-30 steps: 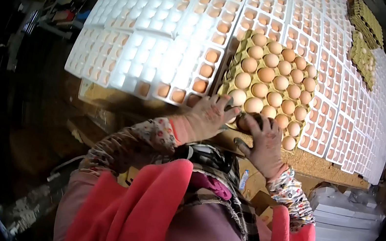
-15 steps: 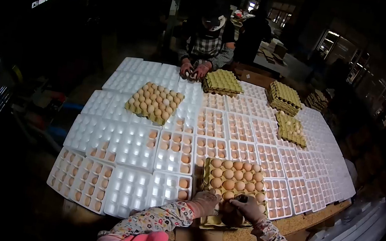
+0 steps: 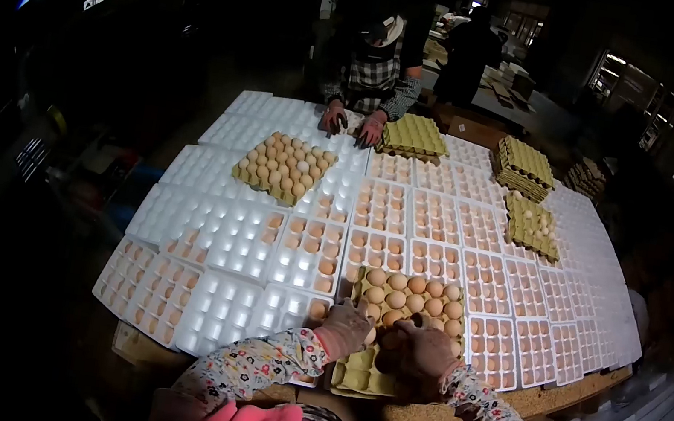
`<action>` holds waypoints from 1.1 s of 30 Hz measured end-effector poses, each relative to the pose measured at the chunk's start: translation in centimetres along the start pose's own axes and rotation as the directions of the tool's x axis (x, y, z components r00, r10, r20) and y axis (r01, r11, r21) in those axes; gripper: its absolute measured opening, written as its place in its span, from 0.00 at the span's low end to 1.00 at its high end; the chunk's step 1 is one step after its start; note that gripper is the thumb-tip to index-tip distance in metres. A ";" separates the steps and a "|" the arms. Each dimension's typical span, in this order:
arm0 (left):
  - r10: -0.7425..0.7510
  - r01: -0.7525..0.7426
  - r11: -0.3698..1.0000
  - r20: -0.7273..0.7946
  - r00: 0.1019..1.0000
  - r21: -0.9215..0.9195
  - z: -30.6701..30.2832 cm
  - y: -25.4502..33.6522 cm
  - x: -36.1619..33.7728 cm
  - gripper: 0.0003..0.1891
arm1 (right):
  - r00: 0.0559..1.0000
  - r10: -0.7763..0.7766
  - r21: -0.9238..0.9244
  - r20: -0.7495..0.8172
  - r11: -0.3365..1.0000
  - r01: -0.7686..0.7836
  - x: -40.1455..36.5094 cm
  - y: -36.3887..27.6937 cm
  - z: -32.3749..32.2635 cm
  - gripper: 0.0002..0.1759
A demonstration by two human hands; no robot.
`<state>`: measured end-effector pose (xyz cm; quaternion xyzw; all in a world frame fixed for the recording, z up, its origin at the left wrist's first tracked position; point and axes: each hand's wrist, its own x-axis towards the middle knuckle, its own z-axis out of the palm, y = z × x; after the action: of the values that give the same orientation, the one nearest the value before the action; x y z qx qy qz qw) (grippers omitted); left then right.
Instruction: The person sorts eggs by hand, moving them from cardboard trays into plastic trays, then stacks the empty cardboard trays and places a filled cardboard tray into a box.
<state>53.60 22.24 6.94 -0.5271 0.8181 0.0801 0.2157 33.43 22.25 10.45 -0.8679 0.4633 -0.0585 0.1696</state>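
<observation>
Looking over a wide chipboard table [image 3: 561, 395] covered with white plastic egg trays [image 3: 242, 240], in a dark hall [image 3: 164, 31]. Resting curled left hand [image 3: 346, 328] and curled right hand [image 3: 420, 351] on a yellow pulp tray [image 3: 357, 375] of brown eggs [image 3: 415, 295], lower centre; not being able to tell any grasp.

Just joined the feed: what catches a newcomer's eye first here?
White foam trays, many holding brown eggs, cover the table. At the near edge, the left hand and right hand sit on a cardboard egg tray with empty front cups. Another person works at the far side.
</observation>
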 end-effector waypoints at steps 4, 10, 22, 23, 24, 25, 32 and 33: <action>-0.078 0.061 0.989 -0.132 0.988 -0.133 0.6 -0.2 0.2 0.33 | 0.997 -0.044 -0.468 0.064 0.881 0.069 2.5 -0.7 3.3 0.20; 0.001 -0.265 0.751 -0.401 0.916 -0.605 7.9 -1.5 -10.3 0.39 | 0.996 -0.064 -0.305 -0.065 0.951 0.041 3.0 -1.3 3.3 0.16; 0.153 -0.171 0.974 -0.130 0.980 -0.149 17.7 -15.8 -12.0 0.23 | 0.960 -0.155 -0.388 0.234 0.890 0.239 8.3 -17.1 20.5 0.23; 0.093 -0.121 0.977 -0.158 0.983 -0.178 17.7 -16.0 -10.6 0.20 | 0.960 -0.143 -0.398 0.243 0.887 0.233 9.2 -16.5 20.6 0.23; 0.091 -0.109 0.981 -0.116 0.989 -0.160 17.5 -16.3 -9.6 0.20 | 0.959 -0.124 -0.408 0.253 0.886 0.222 9.6 -16.4 20.4 0.23; 0.161 -0.158 0.968 -0.004 0.987 -0.193 17.4 -16.7 -8.7 0.18 | 0.957 -0.097 -0.415 0.273 0.886 0.208 9.6 -16.2 20.0 0.24; -0.264 -0.102 0.529 -0.277 0.924 -0.842 17.7 -20.0 -3.4 0.20 | 0.858 0.052 -0.027 0.510 0.999 -0.045 15.2 -14.5 17.6 0.48; -0.481 -0.122 0.464 -0.365 0.797 -0.878 18.6 -19.1 -1.5 0.21 | 0.836 0.104 0.022 0.539 0.990 -0.137 16.5 -14.5 17.3 0.45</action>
<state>76.28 21.91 -7.22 -0.6470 0.6208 0.2967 -0.3286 58.54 20.24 -1.57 -0.8132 0.4493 0.1833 0.3213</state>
